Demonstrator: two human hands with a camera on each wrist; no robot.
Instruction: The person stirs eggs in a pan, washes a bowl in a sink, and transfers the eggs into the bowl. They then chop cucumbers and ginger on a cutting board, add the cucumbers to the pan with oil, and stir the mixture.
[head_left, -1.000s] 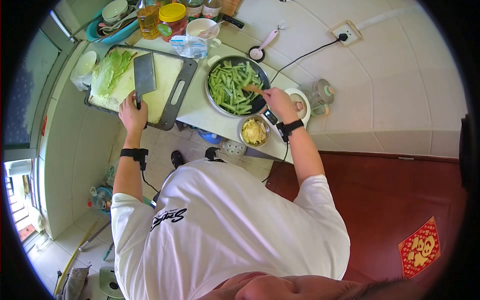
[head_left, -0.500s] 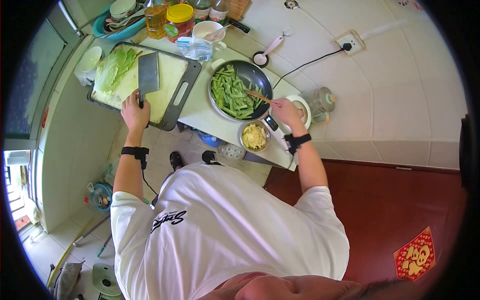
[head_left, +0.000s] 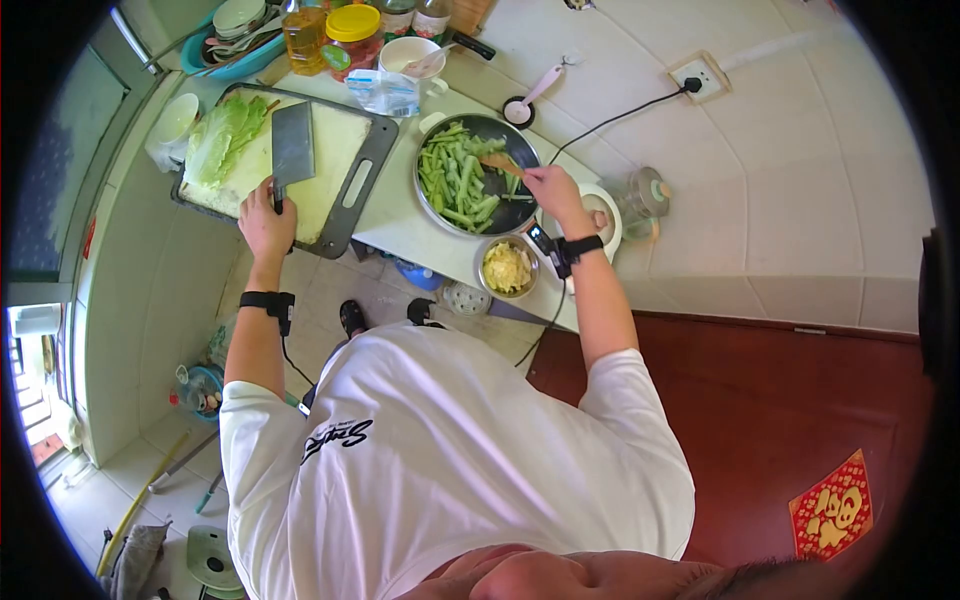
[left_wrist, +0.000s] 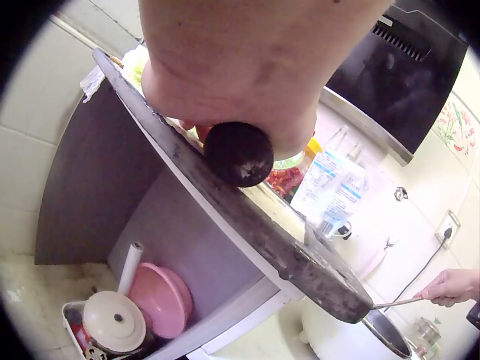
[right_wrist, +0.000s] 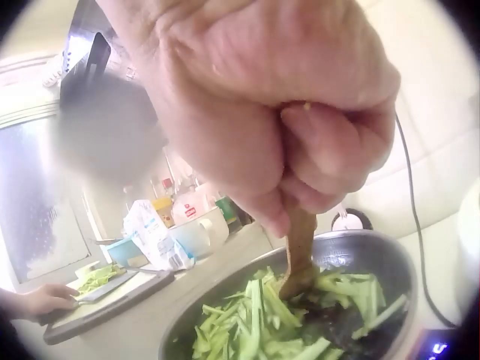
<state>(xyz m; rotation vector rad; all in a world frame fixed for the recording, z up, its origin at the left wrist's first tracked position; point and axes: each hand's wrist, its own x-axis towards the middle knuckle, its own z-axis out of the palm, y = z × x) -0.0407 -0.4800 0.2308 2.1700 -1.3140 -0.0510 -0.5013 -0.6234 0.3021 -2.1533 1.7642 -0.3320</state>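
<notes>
My right hand grips the handle of a wooden spatula, its blade down among cut green vegetable strips in a dark-lined pan. Over on the cutting board, my left hand holds the black handle of a cleaver, whose broad blade lies flat on the board. The butt of that handle shows under the palm in the left wrist view. Leafy lettuce lies at the board's left side.
A metal bowl of chopped pale yellow food stands at the counter's front edge beside the pan. Behind are a white mug, a plastic packet, a yellow-lidded jar and bottles. A black cord runs to the wall socket.
My right hand has drawn the spatula about through the pan, shifting the green strips and baring some dark pan bottom at the right. The left hand stays on the cleaver.
</notes>
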